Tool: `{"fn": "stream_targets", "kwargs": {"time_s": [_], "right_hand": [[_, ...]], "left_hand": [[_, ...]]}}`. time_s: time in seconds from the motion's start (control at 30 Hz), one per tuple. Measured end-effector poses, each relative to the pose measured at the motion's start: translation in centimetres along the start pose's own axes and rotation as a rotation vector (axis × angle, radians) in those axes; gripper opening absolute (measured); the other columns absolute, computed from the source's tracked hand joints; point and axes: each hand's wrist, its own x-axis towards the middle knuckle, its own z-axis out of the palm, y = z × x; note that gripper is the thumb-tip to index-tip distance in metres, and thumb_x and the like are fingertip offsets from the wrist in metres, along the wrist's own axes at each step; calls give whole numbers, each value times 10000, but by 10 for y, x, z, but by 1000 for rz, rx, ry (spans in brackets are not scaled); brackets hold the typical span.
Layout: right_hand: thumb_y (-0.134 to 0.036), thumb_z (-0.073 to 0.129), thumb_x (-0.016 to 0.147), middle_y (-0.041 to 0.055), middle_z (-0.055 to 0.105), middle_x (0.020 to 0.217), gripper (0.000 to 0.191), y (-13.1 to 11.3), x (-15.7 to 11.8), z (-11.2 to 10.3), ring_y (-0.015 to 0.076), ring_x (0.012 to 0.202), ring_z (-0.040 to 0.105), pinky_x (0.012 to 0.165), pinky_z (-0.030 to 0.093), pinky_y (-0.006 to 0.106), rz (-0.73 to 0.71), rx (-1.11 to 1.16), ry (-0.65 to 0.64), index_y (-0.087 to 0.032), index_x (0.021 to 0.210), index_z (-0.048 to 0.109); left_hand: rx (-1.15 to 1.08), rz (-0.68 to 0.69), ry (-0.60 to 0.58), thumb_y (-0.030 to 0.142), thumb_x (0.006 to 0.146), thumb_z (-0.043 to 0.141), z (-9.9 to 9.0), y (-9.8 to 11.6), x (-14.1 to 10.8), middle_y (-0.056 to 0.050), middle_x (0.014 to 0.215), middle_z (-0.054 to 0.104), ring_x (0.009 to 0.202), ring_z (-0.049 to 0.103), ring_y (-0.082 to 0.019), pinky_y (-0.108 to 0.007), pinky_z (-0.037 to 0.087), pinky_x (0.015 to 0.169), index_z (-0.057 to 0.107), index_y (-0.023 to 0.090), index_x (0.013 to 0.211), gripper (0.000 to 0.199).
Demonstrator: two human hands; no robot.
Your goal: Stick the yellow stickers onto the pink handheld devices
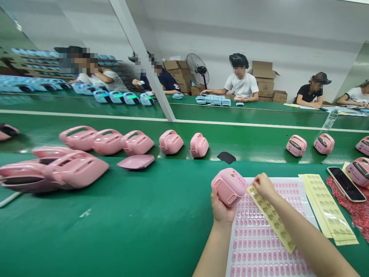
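Note:
My left hand (221, 207) is wrapped round a small pink plastic housing (229, 188), rounded, with a slot and a small printed design on its face. Just right of it, my right hand (263, 185) is closed with its fingertips at the upper end of a narrow yellow sticker strip (272, 219). That strip slants over a large white sheet of pink oval stickers (248, 246). Whether a single sticker is between my right fingertips cannot be made out.
More yellow sticker sheets (328, 207) and a phone (346, 184) on red wrap (357, 215) are at right. Pink housings with handles (137, 142) line the green belt; others (77, 169) sit at left. A dark flat piece (226, 157) lies ahead. Several people work across the belt.

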Motion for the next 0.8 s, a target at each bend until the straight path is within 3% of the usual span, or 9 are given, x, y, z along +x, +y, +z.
{"fn": "stream_targets", "kwargs": {"time_s": [0.4,0.5,0.67,0.8], "right_hand": [[-87,498,751,67,526,891,145,1,-4,0,161,772,544,681,387,254,-25,33,-79,-169,651,563],[-91,518,716,43,531,820,143,4,-2,-7,149,743,539,671,386,245,-34,117,-132,-168,598,547],[-146,561,648,-36,433,511,221,8,-1,-25,115,542,456,552,349,237,-59,319,-326,-174,457,453],[-282,581,648,-22,519,612,147,6,-6,-49,111,589,481,594,388,247,-64,521,-390,-171,581,510]], "left_hand": [[48,31,33,531,591,694,-4,-1,0,-22,793,722,703,669,-209,-301,527,615,649,219,999,515],[48,44,39,536,543,724,-2,-1,-1,-20,780,723,698,669,-202,-287,527,609,662,215,961,531],[72,37,21,533,516,744,-2,-1,0,-23,776,720,704,663,-201,-280,524,610,658,204,973,570],[126,29,11,549,476,762,-2,-1,-2,-21,828,715,740,654,-201,-273,516,615,637,220,1026,653]]}}
